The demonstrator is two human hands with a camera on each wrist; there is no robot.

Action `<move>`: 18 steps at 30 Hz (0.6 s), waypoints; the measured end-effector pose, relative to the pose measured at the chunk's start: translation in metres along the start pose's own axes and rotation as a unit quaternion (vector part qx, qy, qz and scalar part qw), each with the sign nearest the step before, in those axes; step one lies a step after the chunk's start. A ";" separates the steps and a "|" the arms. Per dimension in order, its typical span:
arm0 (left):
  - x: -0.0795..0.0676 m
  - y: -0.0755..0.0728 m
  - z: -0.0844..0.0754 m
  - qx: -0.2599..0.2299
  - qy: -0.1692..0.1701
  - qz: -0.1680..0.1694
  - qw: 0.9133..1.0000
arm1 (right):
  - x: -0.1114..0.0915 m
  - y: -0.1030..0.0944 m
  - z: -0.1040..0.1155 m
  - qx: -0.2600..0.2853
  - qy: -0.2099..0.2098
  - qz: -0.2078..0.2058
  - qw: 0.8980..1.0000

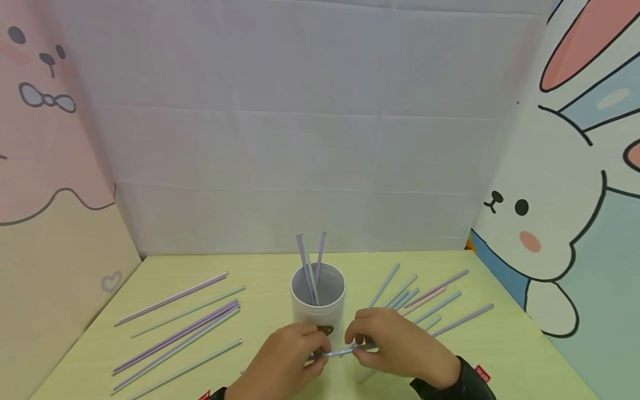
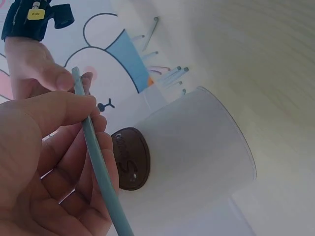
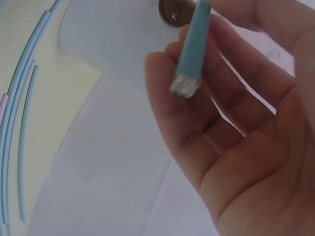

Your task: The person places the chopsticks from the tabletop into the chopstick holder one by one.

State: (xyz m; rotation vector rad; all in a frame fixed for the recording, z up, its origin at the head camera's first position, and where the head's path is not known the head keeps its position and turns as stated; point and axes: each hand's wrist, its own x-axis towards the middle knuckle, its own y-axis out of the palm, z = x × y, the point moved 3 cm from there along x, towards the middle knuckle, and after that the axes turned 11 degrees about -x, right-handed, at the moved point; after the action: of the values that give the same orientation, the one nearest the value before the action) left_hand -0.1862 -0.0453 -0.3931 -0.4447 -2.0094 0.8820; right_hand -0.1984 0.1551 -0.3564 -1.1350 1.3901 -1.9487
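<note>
In the head view my left hand point(image 1: 287, 358) and right hand point(image 1: 400, 344) hold one thin blue-green stick point(image 1: 340, 353) between them, level and low in front of a white cup point(image 1: 300, 311). The left thumb and fingers pinch the stick point(image 2: 106, 179) in the left wrist view, while the right hand point(image 2: 37, 69) is at its far end. Seen from the right wrist, my right fingers grip the same stick point(image 3: 194, 49), whose rough white end points at the camera. Several purple and pale green sticks point(image 1: 320, 253) stand upright in the cup, which carries a brown oval label point(image 2: 132, 158).
Purple and pale green sticks point(image 1: 175, 336) lie spread on the left of the pale yellow table point(image 1: 265, 289). To the right lie several blue, pink and purple sticks point(image 1: 462, 320), partly behind my right hand. A white curtain point(image 1: 310, 139) hangs at the back, with printed cartoon panels on both sides.
</note>
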 end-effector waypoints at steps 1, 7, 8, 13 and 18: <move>0.000 -0.002 0.001 -0.002 -0.003 -0.004 1.000 | 0.000 -0.001 -0.004 0.021 0.007 -0.009 1.000; 0.004 -0.020 0.004 -0.044 -0.037 -0.007 0.998 | 0.001 -0.011 -0.030 0.116 0.084 -0.074 0.987; 0.005 -0.025 0.003 -0.055 -0.041 -0.009 0.998 | 0.001 -0.011 -0.033 0.121 0.100 -0.086 0.984; 0.017 -0.047 0.000 -0.113 -0.026 -0.037 0.993 | 0.005 -0.003 -0.047 0.138 0.159 -0.114 0.971; 0.042 -0.072 0.001 -0.175 -0.015 -0.068 0.982 | 0.012 0.019 -0.050 0.227 0.189 -0.087 0.952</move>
State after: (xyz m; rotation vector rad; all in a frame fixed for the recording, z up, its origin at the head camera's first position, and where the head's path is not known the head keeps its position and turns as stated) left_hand -0.2086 -0.0694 -0.3169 -0.4824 -2.2013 0.4537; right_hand -0.2483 0.1652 -0.3773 -0.7103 0.9459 -2.5425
